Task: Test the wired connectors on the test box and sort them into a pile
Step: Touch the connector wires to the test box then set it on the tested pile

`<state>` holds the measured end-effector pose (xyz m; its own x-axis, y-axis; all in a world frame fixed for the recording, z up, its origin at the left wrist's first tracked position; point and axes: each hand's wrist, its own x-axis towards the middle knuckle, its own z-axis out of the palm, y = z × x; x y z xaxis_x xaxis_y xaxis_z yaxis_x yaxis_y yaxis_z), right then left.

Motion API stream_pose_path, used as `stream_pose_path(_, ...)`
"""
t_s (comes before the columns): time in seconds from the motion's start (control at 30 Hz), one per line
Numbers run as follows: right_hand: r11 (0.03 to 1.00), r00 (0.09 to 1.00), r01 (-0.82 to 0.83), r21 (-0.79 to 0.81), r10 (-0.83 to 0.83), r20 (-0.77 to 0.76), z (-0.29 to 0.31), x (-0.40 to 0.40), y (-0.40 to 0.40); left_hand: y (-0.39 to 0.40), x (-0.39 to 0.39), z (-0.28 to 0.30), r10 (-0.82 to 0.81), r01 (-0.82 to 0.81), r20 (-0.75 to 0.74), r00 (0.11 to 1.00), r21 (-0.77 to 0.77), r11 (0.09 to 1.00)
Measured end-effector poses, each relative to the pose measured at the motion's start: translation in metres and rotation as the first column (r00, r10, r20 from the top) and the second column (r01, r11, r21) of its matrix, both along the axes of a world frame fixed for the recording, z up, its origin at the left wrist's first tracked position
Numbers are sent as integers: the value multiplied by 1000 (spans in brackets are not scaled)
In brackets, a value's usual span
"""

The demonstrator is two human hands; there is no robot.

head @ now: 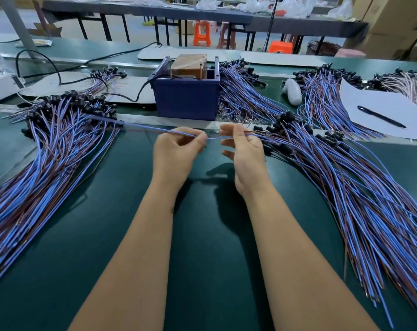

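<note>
Both hands meet over the green tabletop (202, 235), just in front of the blue box (186, 99). The left hand (176, 151) has its fingers curled, thumb and forefinger pinching a thin blue and brown wire (155, 131) that stretches off to the left toward the left pile (47, 151); a small black connector (120, 123) shows at the wire's far end, near that pile's black heads. The right hand (245, 154) pinches the same wire between thumb and forefinger, its other fingers loosely bent and apart. The wire spans the short gap between the two hands. The right pile (346, 187) fans out beside the right hand, touching its far edge. Behind it lie more wires (241, 91), a white sheet (382, 101) and a black pen (382, 117) on the sheet.
</note>
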<state>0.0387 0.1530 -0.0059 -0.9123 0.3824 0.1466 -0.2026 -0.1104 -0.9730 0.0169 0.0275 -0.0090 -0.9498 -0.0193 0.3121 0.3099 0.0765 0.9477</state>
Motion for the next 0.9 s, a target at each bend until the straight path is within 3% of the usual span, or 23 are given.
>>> stream_pose_path(0.07, 994, 995, 96, 44, -97, 16, -1, -2, 6, 10, 7, -3, -54, 25, -114, 992, -238, 971)
stream_pose_path(0.13, 982, 987, 159, 102, -161, 12, -1, -3, 10, 18, 14, -5, -147, 87, -149, 978, -352, 932)
stream_pose_path(0.2, 939, 977, 202, 280, -213, 8, -2, -2, 16, 26, 21, -5, -271, 190, -136, 953, -428, 884)
stream_pose_path(0.27, 829, 963, 224, 512, -268, 13, -3, 1, 25, 30, 26, -6, -402, 301, -102, 910, -503, 810)
stream_pose_path(0.43, 657, 955, 185, 730, -295, 23, 1, 13, 54, 37, 35, -7, -477, 372, -94, 874, -503, 780)
stream_pose_path(0.57, 371, 936, 102, 923, -349, 37, 11, 18, 86, 42, 35, -10, -471, 356, -79, 878, -549, 756)
stream_pose_path(0.77, 62, 878, 50, 997, -478, -14, 33, 28, 140, 42, 34, -13, -407, 326, -46, 912, -518, 791)
stream_pose_path(0.9, 10, 824, -42, 999, -566, 40, 36, 32, 156, 43, 34, -12, -395, 327, -19, 919, -523, 787)
